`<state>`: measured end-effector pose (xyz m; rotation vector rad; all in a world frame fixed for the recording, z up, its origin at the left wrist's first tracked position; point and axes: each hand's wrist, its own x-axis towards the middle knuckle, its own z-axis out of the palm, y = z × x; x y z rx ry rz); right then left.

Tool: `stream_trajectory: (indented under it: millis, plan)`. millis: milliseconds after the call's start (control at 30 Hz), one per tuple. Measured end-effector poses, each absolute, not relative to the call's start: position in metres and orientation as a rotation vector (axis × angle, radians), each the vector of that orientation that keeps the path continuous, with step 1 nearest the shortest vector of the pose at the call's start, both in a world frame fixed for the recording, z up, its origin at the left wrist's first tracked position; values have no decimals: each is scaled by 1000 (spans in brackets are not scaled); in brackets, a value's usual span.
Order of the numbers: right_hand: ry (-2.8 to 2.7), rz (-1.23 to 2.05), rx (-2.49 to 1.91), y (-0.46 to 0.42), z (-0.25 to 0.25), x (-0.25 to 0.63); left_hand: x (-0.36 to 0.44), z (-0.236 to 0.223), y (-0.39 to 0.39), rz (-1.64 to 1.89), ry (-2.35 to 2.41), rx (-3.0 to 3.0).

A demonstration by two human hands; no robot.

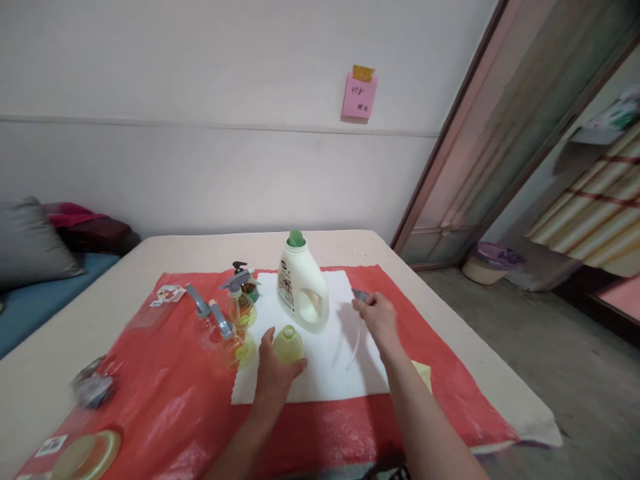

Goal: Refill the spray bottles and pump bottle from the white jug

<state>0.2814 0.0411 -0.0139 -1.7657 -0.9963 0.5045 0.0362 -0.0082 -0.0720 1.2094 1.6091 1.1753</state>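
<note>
"Red plastic sheeting (175,387) over a pale surface (450,333), with a white sheet (330,387) on top. What have you got there?"

"On my left, a small yellow-green bottle (289,345). It stands upright on the white sheet with its neck bare, and my left grip (273,373) curves round it, fingers on one side, thumb across the lower front."

"Tightly?"

"I can't tell whether I'm pressing it or only cupping it."

"And the other side?"

"My right grip (381,317) is pinched on a grey spray head (360,295), over the right part of the white sheet. Its clear dip tube (357,341) hangs down with a slight bend; whether the lower tip touches the sheet, I can't tell."

"What's that big thing beyond the bottle?"

"White detergent jug (300,280), upright, its looped handle to the right and a printed label on the left. A green piece (297,238) sits in its mouth."

"And off to the left?"

"Spray bottles (243,307) crowded together, partly blurred, with a black pump top (240,265) at the back. Nearer me, a round gold-coloured lid (87,457) lies by the corner."

"Anything on the wall?"

"One pink note (359,97), handwritten, under a strip of yellowish tape (363,73)."
</note>
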Motion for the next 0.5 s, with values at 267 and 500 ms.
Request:
stream_trajectory:
  millis: [267, 500]
  plan:
    - [-727, 556, -1060, 6, 39, 251, 46, -84, -6, 1089, 1711, 1336]
    - [-826, 514, -875, -2, 47, 227, 56, -71, -18, 1025, 1710, 1543]
